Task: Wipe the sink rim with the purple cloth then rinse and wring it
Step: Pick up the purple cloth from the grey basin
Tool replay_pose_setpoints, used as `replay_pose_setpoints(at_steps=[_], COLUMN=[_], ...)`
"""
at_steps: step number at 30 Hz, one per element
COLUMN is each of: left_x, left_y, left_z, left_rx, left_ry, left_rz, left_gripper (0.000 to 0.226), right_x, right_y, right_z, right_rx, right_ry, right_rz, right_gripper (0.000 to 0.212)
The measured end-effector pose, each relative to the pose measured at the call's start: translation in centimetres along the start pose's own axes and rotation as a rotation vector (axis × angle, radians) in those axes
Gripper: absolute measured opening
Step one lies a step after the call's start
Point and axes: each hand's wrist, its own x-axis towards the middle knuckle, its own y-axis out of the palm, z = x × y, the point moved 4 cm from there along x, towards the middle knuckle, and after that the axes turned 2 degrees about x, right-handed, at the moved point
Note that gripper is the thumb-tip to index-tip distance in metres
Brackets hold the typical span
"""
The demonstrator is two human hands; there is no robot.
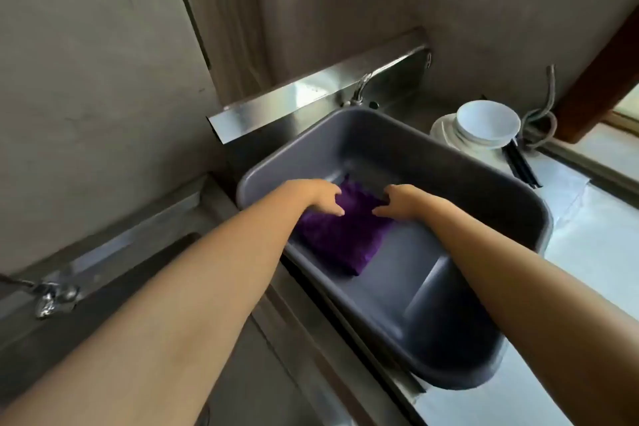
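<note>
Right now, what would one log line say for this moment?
stage: cloth in basin | left hand: on cloth | right hand: on cloth | basin: in sink | tap: no water visible

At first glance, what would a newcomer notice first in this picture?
The purple cloth stands out, lying flat in the grey plastic basin at the centre, with the left hand and right hand on its far edge. White bowls are stacked on the counter at the right, behind the basin.
</note>
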Motion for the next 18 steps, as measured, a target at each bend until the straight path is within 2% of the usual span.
replay_pose_setpoints(at_steps=[3,5,8,10,12,15,18], left_x=[0.9,1.1,1.3,1.1,0.8,0.2,-0.8], left_y=[1.1,1.2,0.7,0.6,0.7,0.9,0.3], left_z=[0.0,-0.5,-1.2,-1.2,-1.0,-0.7,-0.2], left_rx=[-0.080,-0.172,-0.304,-0.375,-0.488,-0.652,-0.753], left_ry=[-0.056,-0.072,-0.125,-0.190,-0.248,-0.257,-0.262], left_rz=[0.027,-0.027,-0.134,-0.192,-0.201,-0.136,-0.117], left_gripper=[0.078,0.075,0.079,0.084,0.072,0.045,0.045], right_x=[0.3,0.2,0.1,0.4,0.4,-0.4,-1.2], right_y=[0.9,1.4,1.5,1.6,1.5,0.7,-1.1], right_z=[-0.6,-0.6,-0.2,-0.2,0.1,0.6,1.1], right_rx=[0.048,0.102,0.168,0.226,0.264,0.351,0.432], right_ry=[0.092,0.124,0.139,0.172,0.181,0.148,0.040], right_rz=[-0.030,-0.017,-0.005,-0.030,-0.044,-0.020,-0.025], right_gripper=[0.065,0.065,0.033,0.034,0.033,0.013,0.022])
